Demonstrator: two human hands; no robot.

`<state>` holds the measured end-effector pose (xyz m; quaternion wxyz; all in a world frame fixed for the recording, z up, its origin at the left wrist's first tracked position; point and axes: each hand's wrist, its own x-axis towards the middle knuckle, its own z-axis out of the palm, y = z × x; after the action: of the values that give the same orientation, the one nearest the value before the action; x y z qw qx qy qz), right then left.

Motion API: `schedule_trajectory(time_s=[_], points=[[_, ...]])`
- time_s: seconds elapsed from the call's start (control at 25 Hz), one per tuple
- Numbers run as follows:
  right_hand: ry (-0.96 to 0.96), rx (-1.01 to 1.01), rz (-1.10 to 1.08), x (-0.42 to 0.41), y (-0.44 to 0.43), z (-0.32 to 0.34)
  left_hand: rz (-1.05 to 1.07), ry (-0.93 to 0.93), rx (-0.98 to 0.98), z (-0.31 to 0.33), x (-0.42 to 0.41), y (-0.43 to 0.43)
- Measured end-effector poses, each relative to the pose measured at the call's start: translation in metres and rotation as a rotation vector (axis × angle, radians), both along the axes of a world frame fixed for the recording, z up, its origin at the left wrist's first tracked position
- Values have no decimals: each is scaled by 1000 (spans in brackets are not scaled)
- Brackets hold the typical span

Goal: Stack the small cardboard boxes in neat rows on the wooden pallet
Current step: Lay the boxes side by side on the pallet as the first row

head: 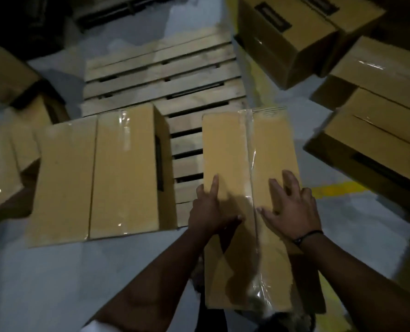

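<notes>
Cardboard box [225,144] with a taped top seam lies over the near right part of the wooden pallet [163,68], its near end reaching past the pallet's edge toward the person; bare slats separate it from the placed box [98,173] on the near left. Neither hand closes a grip: the left hand [211,209] and right hand [292,212] lie flat on its top, fingers spread. The task looks barely begun: the first row is unfinished, the far slats are bare, and more spare boxes [378,121] wait on the floor [55,271].
</notes>
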<state>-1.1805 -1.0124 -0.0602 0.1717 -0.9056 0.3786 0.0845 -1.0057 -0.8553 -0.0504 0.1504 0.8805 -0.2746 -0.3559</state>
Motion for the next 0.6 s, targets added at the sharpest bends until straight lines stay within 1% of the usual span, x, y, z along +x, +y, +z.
schedule_trajectory(time_s=[0.12, 0.32, 0.6], points=[[10, 28, 47, 60, 13, -5, -15, -30, 34, 0, 54, 23], [17, 73, 60, 147, 22, -17, 14, -50, 39, -10, 134, 39], [107, 149, 118, 231, 16, -40, 9, -44, 25, -36, 225, 47]])
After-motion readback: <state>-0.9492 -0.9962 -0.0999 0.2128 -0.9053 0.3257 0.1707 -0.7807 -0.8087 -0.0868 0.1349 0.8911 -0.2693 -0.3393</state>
